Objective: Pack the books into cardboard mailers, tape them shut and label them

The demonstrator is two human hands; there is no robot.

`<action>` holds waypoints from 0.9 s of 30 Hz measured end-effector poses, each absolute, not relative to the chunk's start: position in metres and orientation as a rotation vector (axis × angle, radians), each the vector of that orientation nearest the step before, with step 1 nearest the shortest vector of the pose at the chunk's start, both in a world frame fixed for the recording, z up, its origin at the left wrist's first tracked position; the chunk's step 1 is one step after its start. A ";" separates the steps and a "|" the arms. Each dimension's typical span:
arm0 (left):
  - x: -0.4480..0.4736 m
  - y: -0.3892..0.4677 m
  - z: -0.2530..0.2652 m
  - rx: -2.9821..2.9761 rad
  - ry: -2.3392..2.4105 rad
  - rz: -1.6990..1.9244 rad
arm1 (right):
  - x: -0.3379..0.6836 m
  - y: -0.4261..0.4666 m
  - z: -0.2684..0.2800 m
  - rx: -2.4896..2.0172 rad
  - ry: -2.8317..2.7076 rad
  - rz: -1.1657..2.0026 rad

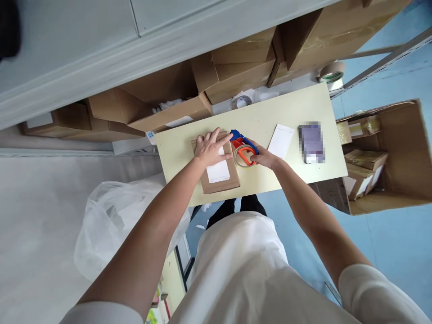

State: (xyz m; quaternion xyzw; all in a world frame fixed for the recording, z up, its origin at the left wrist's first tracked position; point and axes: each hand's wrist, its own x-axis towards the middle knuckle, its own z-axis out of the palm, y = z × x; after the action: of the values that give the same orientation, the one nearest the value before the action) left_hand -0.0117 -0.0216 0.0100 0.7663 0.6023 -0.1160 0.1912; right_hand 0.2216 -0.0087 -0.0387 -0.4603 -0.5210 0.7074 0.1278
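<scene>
A small cardboard box [221, 182] with a white label [218, 172] lies on the pale table [259, 123]. Across its upper part rests my left hand [212, 149], fingers spread and palm down. My right hand [263, 155] is closed around a blue and orange tape dispenser [245, 146] with a roll of tape in it. The dispenser's blue head is at the box's right edge, close to my left fingertips; whether it touches the box I cannot tell. To the right of that hand lies a white slip of paper [281, 140].
A blurred-out purple item [311, 141] lies at the table's right. Open cartons [172, 118] line the back, with tape rolls [243, 101] near them. On the right stands a large carton [401, 157] holding several small boxes. A clear plastic bag [111, 225] is at the left.
</scene>
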 end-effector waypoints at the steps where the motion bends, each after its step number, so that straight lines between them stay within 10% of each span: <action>1: -0.012 -0.022 0.010 2.162 1.690 -0.332 | 0.225 -0.012 -0.041 -1.341 -1.566 2.020; 16: -0.012 -0.023 0.010 2.115 1.738 -0.341 | 0.248 -0.237 -0.057 -1.466 -1.153 1.969; 27: -0.034 -0.071 0.011 1.962 1.980 -0.365 | 0.234 -0.065 -0.044 -1.398 -1.147 1.983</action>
State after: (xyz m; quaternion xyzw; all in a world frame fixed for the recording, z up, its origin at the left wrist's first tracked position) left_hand -0.0335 -0.0710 0.0114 0.6884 0.6948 -0.1281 0.1642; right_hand 0.2335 -0.0647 -0.0440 -0.5073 -0.4162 0.7197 0.2269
